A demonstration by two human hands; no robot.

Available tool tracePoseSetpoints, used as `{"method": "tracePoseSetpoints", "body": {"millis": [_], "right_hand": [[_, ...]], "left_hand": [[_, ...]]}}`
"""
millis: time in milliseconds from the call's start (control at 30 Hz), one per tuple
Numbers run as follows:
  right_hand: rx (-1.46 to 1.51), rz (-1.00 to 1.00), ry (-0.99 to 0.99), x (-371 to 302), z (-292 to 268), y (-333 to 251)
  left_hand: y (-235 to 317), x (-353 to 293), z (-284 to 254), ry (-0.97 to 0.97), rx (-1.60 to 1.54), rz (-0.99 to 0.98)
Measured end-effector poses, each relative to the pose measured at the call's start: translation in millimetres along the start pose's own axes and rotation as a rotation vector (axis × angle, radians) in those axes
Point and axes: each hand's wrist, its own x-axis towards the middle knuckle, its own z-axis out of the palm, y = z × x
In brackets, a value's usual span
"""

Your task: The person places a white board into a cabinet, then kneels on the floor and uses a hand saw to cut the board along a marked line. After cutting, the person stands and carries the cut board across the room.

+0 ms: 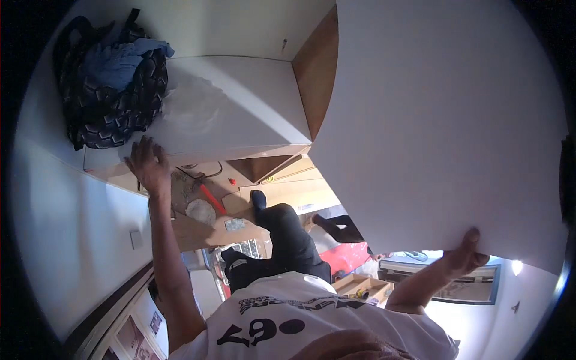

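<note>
At the right, my right hand point(465, 257) grips the lower edge of a large white panel point(438, 132), thumb on its face and the other fingers largely out of sight. The panel fills most of the right side. My left hand point(150, 165) lies with fingers spread on the front edge of a white shelf point(246, 114), holding nothing. Just beyond those fingers, on the shelf, stands a black patterned bag point(111, 117) with blue cloth point(120, 63) bulging from its top.
Below the shelf, a red-handled tool point(212, 199) lies on a cluttered brown surface point(192, 237). One of my feet point(258, 200) rests by wooden boards point(294, 193). Farther down are a ladder point(217, 273) and a wooden drawer point(366, 287). Another person's limb point(336, 227) shows behind my leg.
</note>
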Motion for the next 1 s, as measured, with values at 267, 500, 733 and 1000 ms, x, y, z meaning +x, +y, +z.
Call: {"method": "tracePoseSetpoints", "body": {"millis": [267, 500, 733, 1000], "right_hand": [[0.007, -0.27, -0.19, -8.5, 138.9, -45.7], [0.034, -0.202, -0.327, -23.5, 233.1, -64.8], [0.101, -0.398, -0.266, -25.8, 300.1, -20.4], [0.23, -0.104, -0.074, -17.0, 330.5, 0.4]], "left_hand": [[210.8, -52.6, -14.2, -0.301, -1.047, 0.049], [313.4, -48.1, 51.5, -0.673, -1.453, -0.144], [365.4, -28.1, 80.3, -0.62, -1.457, -0.045], [380.3, 5.3, 117.2, -0.693, -1.403, -0.037]]}}
